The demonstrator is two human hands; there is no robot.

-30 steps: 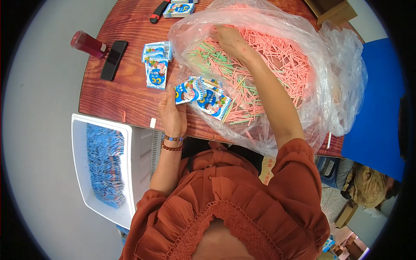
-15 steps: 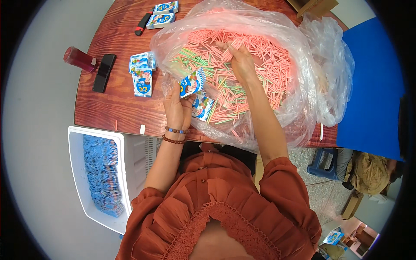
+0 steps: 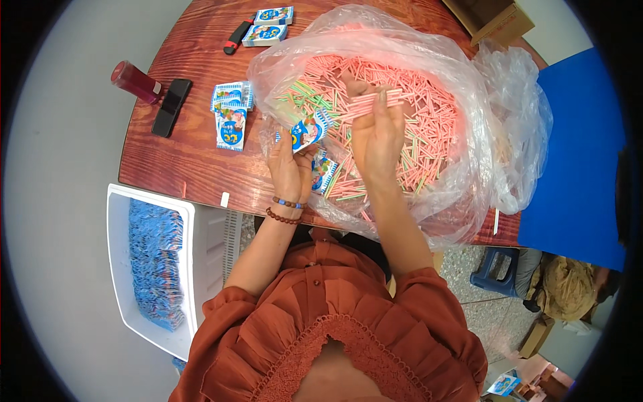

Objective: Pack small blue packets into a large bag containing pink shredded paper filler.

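Note:
My right hand (image 3: 376, 137) is raised over the clear plastic bag (image 3: 469, 87) and pinches a small bundle of pink sticks (image 3: 375, 100). The bag lies open on the wooden table (image 3: 187, 167) and is full of pink sticks with some green ones (image 3: 305, 90). My left hand (image 3: 289, 167) grips a blue and white printed packet (image 3: 307, 132) at the bag's near left edge. More such packets (image 3: 326, 171) lie just under that hand. Beaded bracelets circle my left wrist.
A short stack of packets (image 3: 231, 117) lies left of the bag, more packets (image 3: 268, 25) at the far edge beside a red-black tool (image 3: 236, 37). A red bottle (image 3: 134, 82) and black phone (image 3: 171, 107) lie at the table's left. A white bin (image 3: 194, 248) of blue packets stands beside my left.
My right hand has come up out of the stick pile with a bundle of pink sticks. My left hand has lifted the packet toward it.

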